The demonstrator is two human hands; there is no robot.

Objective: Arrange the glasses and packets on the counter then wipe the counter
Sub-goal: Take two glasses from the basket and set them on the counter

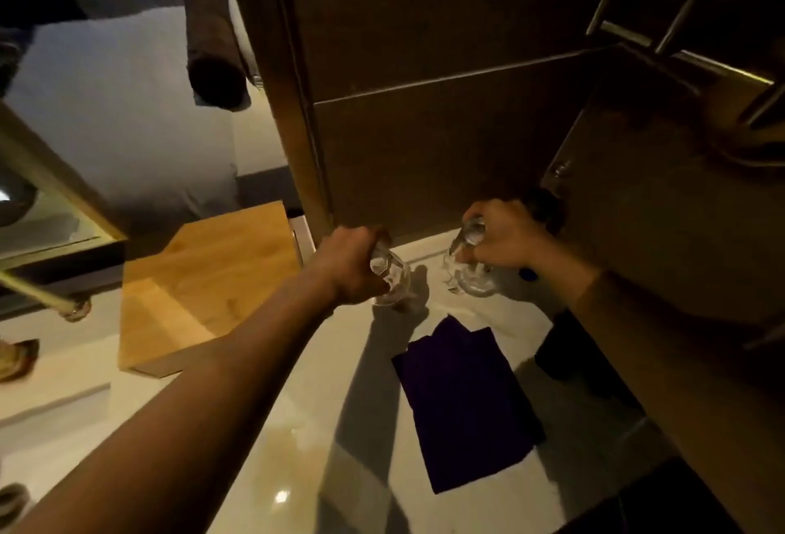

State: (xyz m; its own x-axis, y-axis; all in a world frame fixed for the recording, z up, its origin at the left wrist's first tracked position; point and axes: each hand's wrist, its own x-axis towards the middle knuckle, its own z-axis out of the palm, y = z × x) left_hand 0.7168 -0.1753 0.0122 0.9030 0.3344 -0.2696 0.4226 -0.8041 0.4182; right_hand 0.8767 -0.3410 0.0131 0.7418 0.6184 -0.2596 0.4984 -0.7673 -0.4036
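My left hand point(348, 263) grips one clear glass point(391, 278), my right hand point(505, 238) another clear glass point(471, 274), above the pale glossy bench point(297, 427) near a purple cloth point(467, 402).

Pale counter point(297, 427) with purple cloth point(467, 406)

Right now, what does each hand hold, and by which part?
The left hand grips a clear glass around its side; the right hand grips another glass from above, near its top.
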